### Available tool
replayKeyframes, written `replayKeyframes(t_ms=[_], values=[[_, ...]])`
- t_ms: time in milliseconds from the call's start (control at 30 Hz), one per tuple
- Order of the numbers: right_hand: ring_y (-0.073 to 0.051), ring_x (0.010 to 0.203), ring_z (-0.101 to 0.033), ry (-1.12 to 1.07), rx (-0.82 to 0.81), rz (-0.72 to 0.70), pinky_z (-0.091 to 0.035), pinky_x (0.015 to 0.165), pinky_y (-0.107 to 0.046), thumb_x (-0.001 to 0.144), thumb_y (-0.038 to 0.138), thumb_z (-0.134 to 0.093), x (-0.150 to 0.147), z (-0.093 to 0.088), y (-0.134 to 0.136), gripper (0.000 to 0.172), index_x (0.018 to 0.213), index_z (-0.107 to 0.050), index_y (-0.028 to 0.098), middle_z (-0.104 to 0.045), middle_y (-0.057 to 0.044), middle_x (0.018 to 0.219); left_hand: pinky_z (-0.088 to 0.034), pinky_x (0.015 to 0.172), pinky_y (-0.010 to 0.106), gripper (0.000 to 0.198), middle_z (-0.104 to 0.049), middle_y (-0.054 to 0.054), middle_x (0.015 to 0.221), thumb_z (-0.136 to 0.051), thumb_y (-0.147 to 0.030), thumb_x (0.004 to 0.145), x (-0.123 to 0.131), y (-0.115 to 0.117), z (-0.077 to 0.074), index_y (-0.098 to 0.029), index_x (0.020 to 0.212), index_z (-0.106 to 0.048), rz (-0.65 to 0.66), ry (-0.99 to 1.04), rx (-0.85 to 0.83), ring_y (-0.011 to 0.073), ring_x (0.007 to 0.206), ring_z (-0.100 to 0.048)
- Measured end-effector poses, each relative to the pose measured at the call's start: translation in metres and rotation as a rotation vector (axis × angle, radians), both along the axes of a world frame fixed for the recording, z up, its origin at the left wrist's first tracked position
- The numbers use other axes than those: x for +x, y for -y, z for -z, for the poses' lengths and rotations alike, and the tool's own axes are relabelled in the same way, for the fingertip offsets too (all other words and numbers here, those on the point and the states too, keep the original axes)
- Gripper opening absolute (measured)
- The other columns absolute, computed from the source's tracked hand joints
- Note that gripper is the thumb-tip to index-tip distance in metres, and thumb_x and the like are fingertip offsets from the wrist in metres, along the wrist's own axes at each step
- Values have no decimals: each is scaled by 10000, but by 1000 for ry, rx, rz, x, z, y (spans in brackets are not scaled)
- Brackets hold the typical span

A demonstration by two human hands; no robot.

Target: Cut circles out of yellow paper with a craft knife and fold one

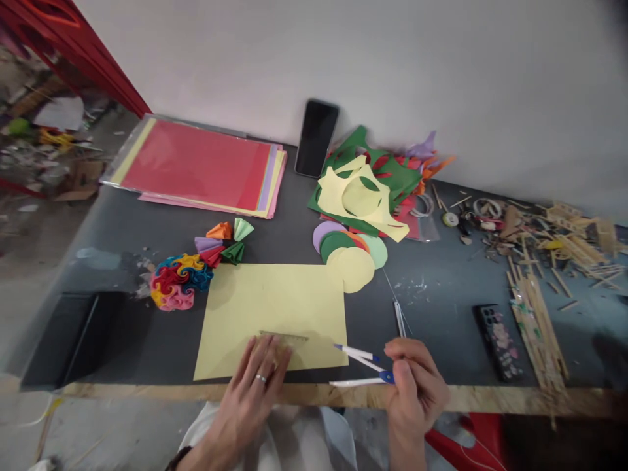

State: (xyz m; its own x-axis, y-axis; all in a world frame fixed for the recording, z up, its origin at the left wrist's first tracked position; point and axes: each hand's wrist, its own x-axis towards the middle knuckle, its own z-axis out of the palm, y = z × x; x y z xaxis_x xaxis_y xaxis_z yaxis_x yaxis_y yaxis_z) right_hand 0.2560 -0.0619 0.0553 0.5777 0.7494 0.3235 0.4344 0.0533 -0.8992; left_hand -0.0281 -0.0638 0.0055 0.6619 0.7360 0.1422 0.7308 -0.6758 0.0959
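A yellow paper sheet lies on the dark table in front of me. My left hand rests flat on the sheet's near edge, fingers spread over a small clear ruler. My right hand is closed round the hinge of a white and blue drawing compass. The compass legs are spread and point left toward the sheet's lower right corner. Cut paper circles in yellow, green and purple lie just beyond the sheet.
A stack of coloured paper lies at the back left, a black phone leans on the wall. Paper offcuts, folded paper cones, a curled paper ball, a patterned phone case and wooden sticks surround it.
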Motion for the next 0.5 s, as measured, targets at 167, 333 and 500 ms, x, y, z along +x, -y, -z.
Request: replayKeyframes(t_ms=[167, 333, 500], values=[[-217, 592, -668, -335, 47, -56, -532, 589, -388, 948, 279, -620, -4, -2, -5, 351, 605, -681, 244, -676, 8, 575, -464, 1242, 524, 505, -585, 152, 1582, -510, -286, 993, 57, 9, 6, -183, 1477, -610, 46, 31, 61, 333, 1483, -537], [-132, 479, -504, -449, -28, 97, -401, 517, -283, 945, 405, -701, -4, -5, -13, 522, 518, -468, 216, -489, 57, 446, -530, 1146, 626, 580, -542, 176, 1611, -472, -202, 959, 85, 10, 7, -166, 1533, -543, -1, -20, 57, 360, 1492, -518], [-126, 529, -509, -551, -256, 71, -379, 514, -264, 963, 597, -620, 8, 1, -13, 495, 659, -462, 240, -565, 32, 564, -537, 1150, 602, 642, -513, 185, 1629, -485, -165, 935, 76, 9, 9, -151, 1576, -485, 12, -43, 67, 369, 1517, -487]])
